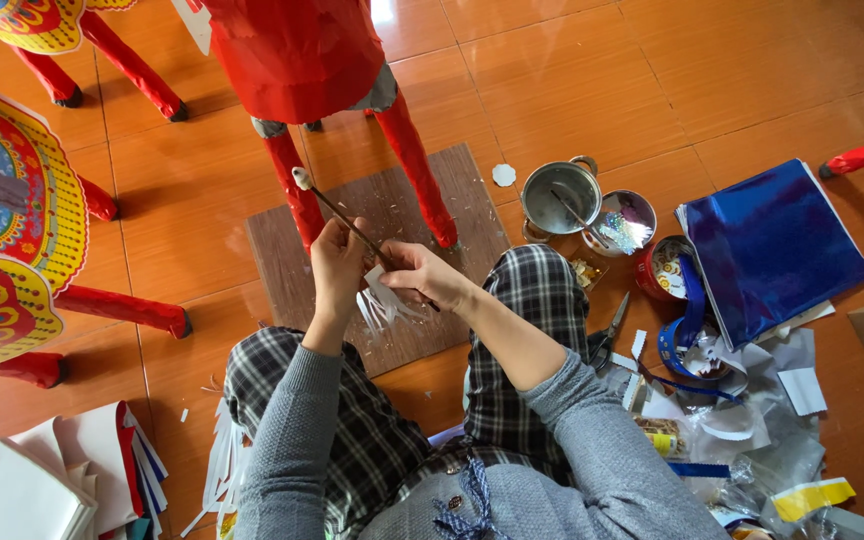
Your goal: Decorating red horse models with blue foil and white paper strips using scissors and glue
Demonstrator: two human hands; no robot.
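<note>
My left hand [336, 266] and my right hand [414, 272] meet over a brown board [282, 250] on the floor. Between them they hold a thin brown stick [337, 212] with a white tip that points up and left. My right hand also pinches a piece of white paper cut into a fringe [384, 305], which hangs down from the stick. A red paper figure [297, 55] with red legs stands on the board just beyond my hands. My knees in checked trousers [532, 290] frame the board.
A steel pot [559, 197] with a stick in it, a small shiny bowl [624, 222], a red tin [660, 268], scissors [612, 330] and blue foil sheets [767, 245] lie at the right among paper scraps. Painted paper shapes [7, 200] stand left; stacked paper sheets [62, 480] lie bottom left.
</note>
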